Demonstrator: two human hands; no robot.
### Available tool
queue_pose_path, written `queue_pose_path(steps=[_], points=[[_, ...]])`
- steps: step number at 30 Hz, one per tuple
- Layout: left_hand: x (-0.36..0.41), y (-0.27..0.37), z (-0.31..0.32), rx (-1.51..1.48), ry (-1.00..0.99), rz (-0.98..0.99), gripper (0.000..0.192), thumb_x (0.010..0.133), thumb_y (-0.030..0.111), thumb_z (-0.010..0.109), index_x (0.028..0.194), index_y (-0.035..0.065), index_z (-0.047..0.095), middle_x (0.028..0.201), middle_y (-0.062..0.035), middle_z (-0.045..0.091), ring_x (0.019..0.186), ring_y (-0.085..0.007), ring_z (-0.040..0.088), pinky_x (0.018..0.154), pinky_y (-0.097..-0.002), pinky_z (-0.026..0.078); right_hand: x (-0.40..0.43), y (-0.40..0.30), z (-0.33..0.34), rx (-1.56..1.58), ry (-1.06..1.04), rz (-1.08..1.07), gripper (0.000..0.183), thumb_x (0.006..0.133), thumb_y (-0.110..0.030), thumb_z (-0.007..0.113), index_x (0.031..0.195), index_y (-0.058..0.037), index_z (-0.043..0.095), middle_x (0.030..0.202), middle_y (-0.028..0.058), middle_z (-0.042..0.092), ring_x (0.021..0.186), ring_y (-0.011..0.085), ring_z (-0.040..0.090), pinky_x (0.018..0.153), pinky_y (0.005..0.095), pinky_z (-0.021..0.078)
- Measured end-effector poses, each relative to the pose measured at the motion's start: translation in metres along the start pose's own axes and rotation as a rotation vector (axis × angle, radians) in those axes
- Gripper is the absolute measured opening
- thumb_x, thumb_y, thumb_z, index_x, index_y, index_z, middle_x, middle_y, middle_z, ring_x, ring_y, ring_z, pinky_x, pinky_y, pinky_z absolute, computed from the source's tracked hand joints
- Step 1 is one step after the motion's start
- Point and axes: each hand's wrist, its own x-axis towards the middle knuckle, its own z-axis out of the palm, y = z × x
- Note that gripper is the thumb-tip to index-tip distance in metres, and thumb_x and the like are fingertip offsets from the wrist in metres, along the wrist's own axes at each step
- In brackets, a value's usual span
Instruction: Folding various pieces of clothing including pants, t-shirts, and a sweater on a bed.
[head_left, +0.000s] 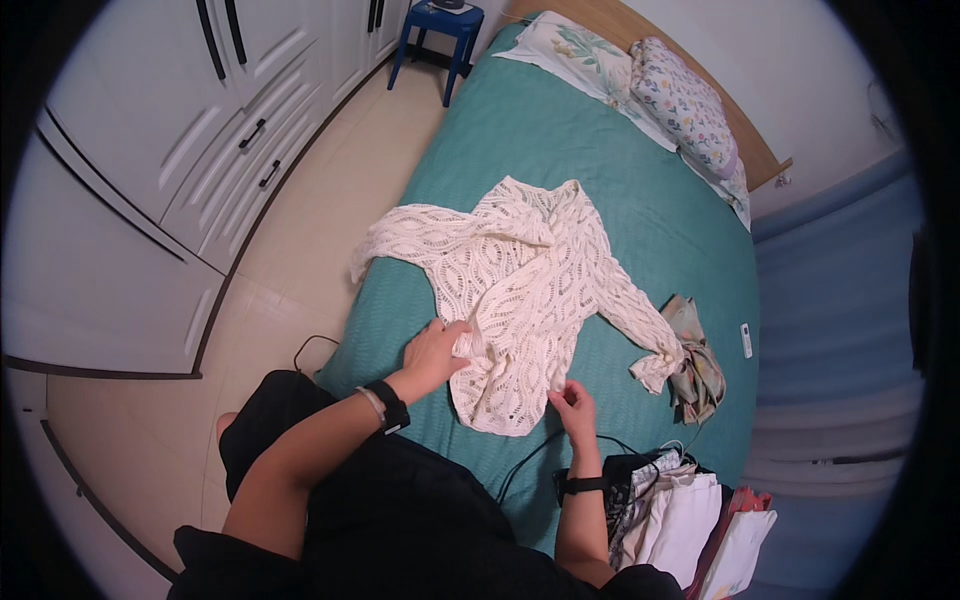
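A cream open-knit cardigan (525, 300) lies spread on the teal bedspread (480, 135), its collar towards the pillows. One sleeve reaches over the bed's left edge; the other stretches right, its cuff against a crumpled patterned cloth (694, 360). My left hand (435, 352) grips a bunched front edge of the knit at the lower left. Lower down on the right, my right hand (574, 405) pinches the cardigan's side edge near the hem between thumb and fingers. Both wrists wear black bands.
Folded clothes (675, 517) are stacked at the bed's lower right, with a black cable (525, 457) beside them. A white remote control (745, 340) lies near the right edge. Pillows (686, 105) rest at the headboard. White cabinets (150, 112) and a blue stool (446, 22) stand left.
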Motion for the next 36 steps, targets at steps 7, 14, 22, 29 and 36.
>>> queue_pose_path(steps=[7, 14, 22, 29, 36], points=[[-0.008, 0.017, -0.004, 0.034, 0.376, 0.229, 0.026, 0.076, 0.012, 0.065, 0.099, 0.0085, 0.054, 0.093, -0.0161, 0.053, 0.089, -0.0359, 0.055, 0.074, -0.0444, 0.045, 0.018, -0.002, 0.004, 0.081, 0.133, 0.056, 0.039, 0.082, -0.014, 0.066, 0.115, -0.0020, 0.049, 0.087, 0.0034, 0.061, 0.070, 0.0104, 0.057, 0.058, 0.0243, 0.0465], [-0.029, 0.037, -0.042, -0.337, 0.535, 0.110, 0.018, 0.089, 0.012, 0.053, 0.105, 0.0069, 0.045, 0.072, -0.0207, 0.058, 0.060, -0.0386, 0.059, 0.052, -0.0429, 0.044, 0.033, -0.003, 0.010, 0.104, 0.195, 0.061, 0.050, 0.080, -0.013, 0.068, 0.122, -0.0012, 0.043, 0.091, 0.0094, 0.060, 0.069, 0.0142, 0.058, 0.050, 0.0269, 0.0482], [-0.032, 0.094, -0.111, -0.268, 0.663, 0.423, 0.021, 0.082, 0.000, 0.056, 0.102, 0.0057, 0.053, 0.080, -0.0172, 0.061, 0.069, -0.0327, 0.062, 0.057, -0.0359, 0.046, -0.007, -0.138, 0.026, 0.181, 0.091, -0.099, 0.027, 0.083, -0.008, 0.058, 0.109, -0.0041, 0.051, 0.077, 0.0058, 0.058, 0.048, 0.0117, 0.053, 0.040, 0.0248, 0.0444], [-0.099, 0.131, -0.126, 0.125, 0.230, 0.761, 0.030, 0.071, 0.001, 0.061, 0.101, 0.0061, 0.058, 0.076, -0.0127, 0.056, 0.060, -0.0312, 0.058, 0.053, -0.0384, 0.046, -0.138, -0.234, -0.031, 0.053, 0.233, -0.210, 0.012, 0.086, -0.007, 0.054, 0.092, -0.0024, 0.064, 0.067, 0.0021, 0.058, 0.044, 0.0075, 0.050, 0.039, 0.0223, 0.0381], [-0.150, 0.062, -0.089, 0.554, -0.458, 0.631, 0.011, 0.076, 0.008, 0.055, 0.087, 0.0076, 0.056, 0.072, -0.0133, 0.057, 0.066, -0.0347, 0.059, 0.053, -0.0417, 0.045, -0.237, -0.173, -0.050, -0.886, 0.052, -0.155, 0.014, 0.074, -0.014, 0.059, 0.082, -0.0100, 0.070, 0.070, 0.0149, 0.063, 0.067, 0.0339, 0.061, 0.062, 0.0413, 0.0492]])
